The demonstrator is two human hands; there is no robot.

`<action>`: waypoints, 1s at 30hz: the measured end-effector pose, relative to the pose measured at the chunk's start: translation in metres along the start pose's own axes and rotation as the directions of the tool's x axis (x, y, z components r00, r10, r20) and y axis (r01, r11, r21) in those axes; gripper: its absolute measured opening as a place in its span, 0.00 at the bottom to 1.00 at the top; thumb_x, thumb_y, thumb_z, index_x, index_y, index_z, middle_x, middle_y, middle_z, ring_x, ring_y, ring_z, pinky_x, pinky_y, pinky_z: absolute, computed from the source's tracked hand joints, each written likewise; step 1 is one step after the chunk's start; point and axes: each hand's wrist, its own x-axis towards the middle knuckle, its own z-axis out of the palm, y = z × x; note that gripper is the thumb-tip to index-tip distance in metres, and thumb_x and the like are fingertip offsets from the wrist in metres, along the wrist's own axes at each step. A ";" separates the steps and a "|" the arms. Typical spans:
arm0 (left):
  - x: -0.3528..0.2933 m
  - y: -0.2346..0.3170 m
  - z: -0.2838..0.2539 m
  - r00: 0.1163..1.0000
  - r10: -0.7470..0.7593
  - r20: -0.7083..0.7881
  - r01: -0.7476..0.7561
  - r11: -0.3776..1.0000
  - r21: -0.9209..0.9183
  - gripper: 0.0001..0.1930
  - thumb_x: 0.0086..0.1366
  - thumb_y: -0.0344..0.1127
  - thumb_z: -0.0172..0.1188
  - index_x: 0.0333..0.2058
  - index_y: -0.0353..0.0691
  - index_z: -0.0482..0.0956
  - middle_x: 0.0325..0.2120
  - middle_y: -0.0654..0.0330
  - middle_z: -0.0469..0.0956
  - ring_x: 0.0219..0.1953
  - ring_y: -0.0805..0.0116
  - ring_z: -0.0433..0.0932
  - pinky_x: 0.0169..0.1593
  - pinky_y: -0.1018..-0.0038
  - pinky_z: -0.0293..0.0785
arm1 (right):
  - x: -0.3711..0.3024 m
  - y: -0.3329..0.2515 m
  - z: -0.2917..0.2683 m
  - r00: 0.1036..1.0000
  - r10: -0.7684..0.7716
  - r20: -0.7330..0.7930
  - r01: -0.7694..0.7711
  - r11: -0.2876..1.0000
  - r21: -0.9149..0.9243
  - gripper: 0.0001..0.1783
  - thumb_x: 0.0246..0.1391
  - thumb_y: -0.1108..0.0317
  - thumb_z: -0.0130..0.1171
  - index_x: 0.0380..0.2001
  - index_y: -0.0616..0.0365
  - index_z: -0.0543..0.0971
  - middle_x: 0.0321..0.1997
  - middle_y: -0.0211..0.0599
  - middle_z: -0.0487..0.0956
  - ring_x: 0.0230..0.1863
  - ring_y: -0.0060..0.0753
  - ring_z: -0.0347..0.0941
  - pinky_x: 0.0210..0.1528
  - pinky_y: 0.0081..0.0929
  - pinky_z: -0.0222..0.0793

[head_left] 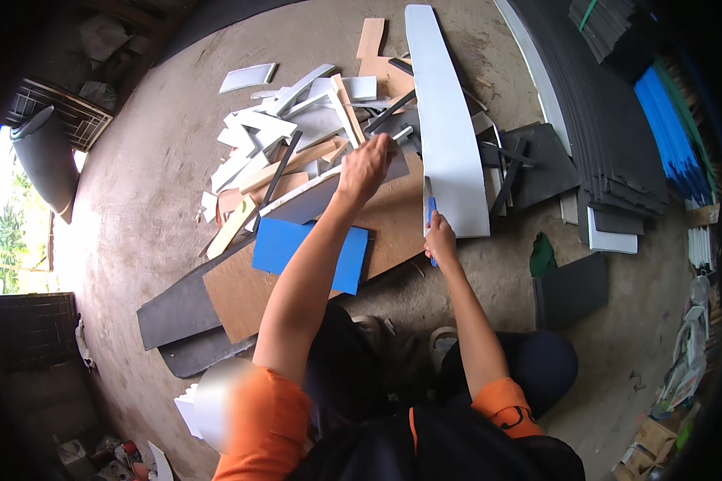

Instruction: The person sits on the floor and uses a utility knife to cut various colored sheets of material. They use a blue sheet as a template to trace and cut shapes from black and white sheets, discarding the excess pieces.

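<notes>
My left hand (364, 170) is closed over the scrap pile, in front of a long grey foam strip with a white edge (297, 192). What its fingers hold, if anything, is hidden. My right hand (440, 240) grips a blue-handled utility knife (432, 207). The knife points away from me, its blade against the near left edge of a long white foam sheet (451, 112). That sheet lies lengthwise ahead of me. Under and beside my left forearm are a blue foam piece (345, 260) and a brown board (233, 301).
White, tan and black offcuts (257, 132) are heaped left of the white sheet. Dark grey sheets (602, 160) are stacked along the right, with blue sheets (670, 128) behind. A dark foam block (571, 290) and green scrap (542, 254) lie near my right knee. A grey roll (46, 160) stands far left.
</notes>
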 end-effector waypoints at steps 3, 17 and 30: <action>0.012 0.007 -0.061 0.926 -0.232 -0.298 0.205 0.972 -0.118 0.10 0.59 0.38 0.51 0.32 0.38 0.65 0.24 0.50 0.74 0.27 0.51 0.75 0.26 0.61 0.70 | -0.010 -0.040 -0.021 0.993 -0.110 -0.054 0.117 0.979 0.169 0.24 0.57 0.46 0.35 0.25 0.57 0.64 0.11 0.27 0.60 0.06 0.19 0.57 0.08 0.19 0.56; -0.077 0.005 -0.168 0.728 -0.685 -0.002 0.018 0.023 -1.000 0.16 0.62 0.44 0.49 0.37 0.36 0.66 0.31 0.59 0.72 0.32 0.70 0.71 0.35 0.74 0.70 | -0.120 -0.187 -0.075 0.772 -0.504 0.387 0.502 0.857 0.115 0.20 0.39 0.62 0.66 0.30 0.53 0.66 0.27 0.23 0.66 0.28 0.16 0.62 0.33 0.14 0.60; -0.163 0.067 -0.070 0.662 -0.618 0.425 0.475 -0.093 -0.875 0.32 0.62 0.57 0.39 0.57 0.40 0.51 0.55 0.50 0.56 0.56 0.57 0.57 0.56 0.59 0.55 | -0.096 -0.137 -0.086 0.907 -0.419 -0.030 0.419 0.897 0.143 0.13 0.40 0.69 0.62 0.24 0.56 0.66 0.21 0.25 0.66 0.22 0.19 0.62 0.28 0.21 0.60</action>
